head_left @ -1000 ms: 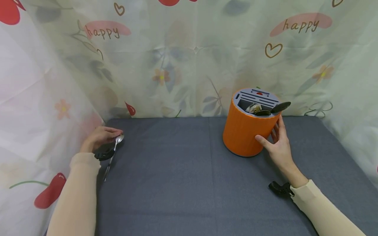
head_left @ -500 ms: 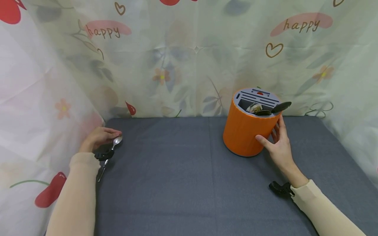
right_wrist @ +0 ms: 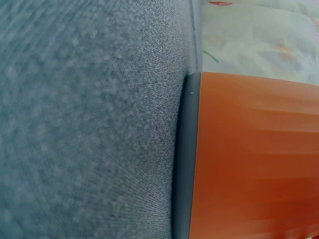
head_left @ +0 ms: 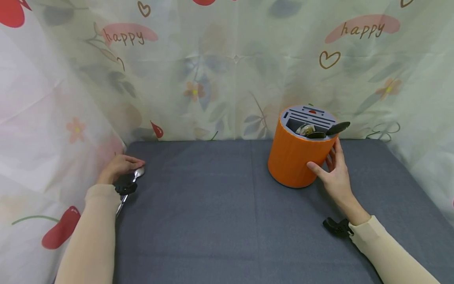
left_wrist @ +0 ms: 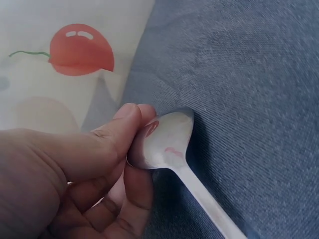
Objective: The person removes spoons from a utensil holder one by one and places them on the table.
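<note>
At the table's left edge my left hand (head_left: pixel 122 165) pinches the rim of a metal spoon (head_left: pixel 139 172) by its bowl, between thumb and fingers. The left wrist view shows the spoon's bowl (left_wrist: pixel 167 142) with its handle running to the lower right, low over the cloth. Part of the handle is hidden behind the wrist strap in the head view. On the right, my right hand (head_left: pixel 335 177) holds the side of an orange utensil holder (head_left: pixel 298 161), thumb in front and fingers round the right side. The right wrist view shows only the holder's lower wall (right_wrist: pixel 254 159) and dark base.
A dark grey cloth (head_left: pixel 198 205) covers the table. Several utensils, among them a dark spoon-like head (head_left: pixel 338 128), stand in the holder's large compartment; its grey top has narrow slots. A patterned curtain (head_left: pixel 227 79) hangs behind and along the sides.
My left hand and the spoon have shifted slightly left and towards me, and the handle has swung left behind the wrist strap. The right hand and the utensil holder have not visibly moved.
</note>
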